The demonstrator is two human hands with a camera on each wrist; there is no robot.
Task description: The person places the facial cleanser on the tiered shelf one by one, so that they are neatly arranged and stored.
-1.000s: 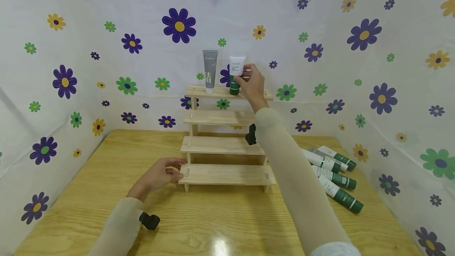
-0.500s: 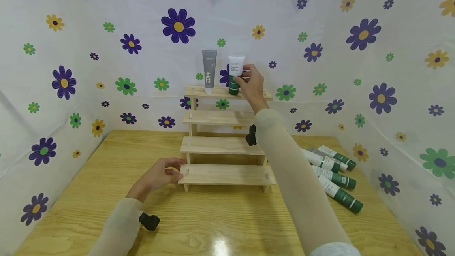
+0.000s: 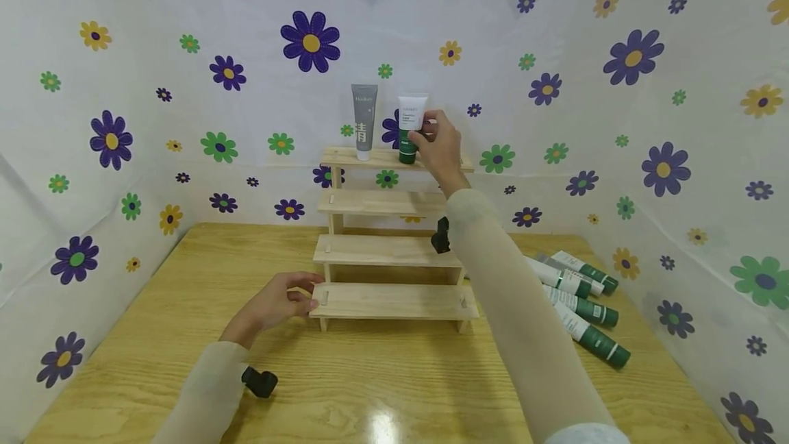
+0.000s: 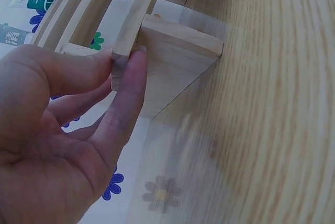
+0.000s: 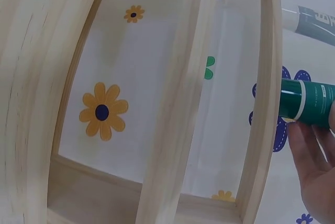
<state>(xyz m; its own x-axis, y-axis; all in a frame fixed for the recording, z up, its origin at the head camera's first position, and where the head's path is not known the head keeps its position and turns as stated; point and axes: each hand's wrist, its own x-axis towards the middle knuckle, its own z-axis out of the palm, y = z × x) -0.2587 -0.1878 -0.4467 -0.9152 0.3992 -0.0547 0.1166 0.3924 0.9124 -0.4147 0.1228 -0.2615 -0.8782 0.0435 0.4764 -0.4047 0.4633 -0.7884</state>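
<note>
A wooden stepped display rack (image 3: 394,301) stands on the table. My right hand (image 3: 442,149) pinches a white and green squeeze tube (image 3: 411,115), cap down, at the top step. In the right wrist view the tube's green cap end (image 5: 306,101) is right at the top step's edge. A grey squeeze tube (image 3: 364,118) stands upright on its cap to the left on that step. My left hand (image 3: 274,303) pinches the left end of the lowest step; in the left wrist view the thumb and forefinger (image 4: 131,85) grip the board's corner.
Several white and green tubes (image 3: 594,344) lie in a loose pile on the wooden table (image 3: 370,375), right of the rack. A white flower-patterned cloth (image 3: 259,101) hangs behind and on both sides.
Both hands keep their holds and the tube stays at the top step. The head view has shifted only slightly.
</note>
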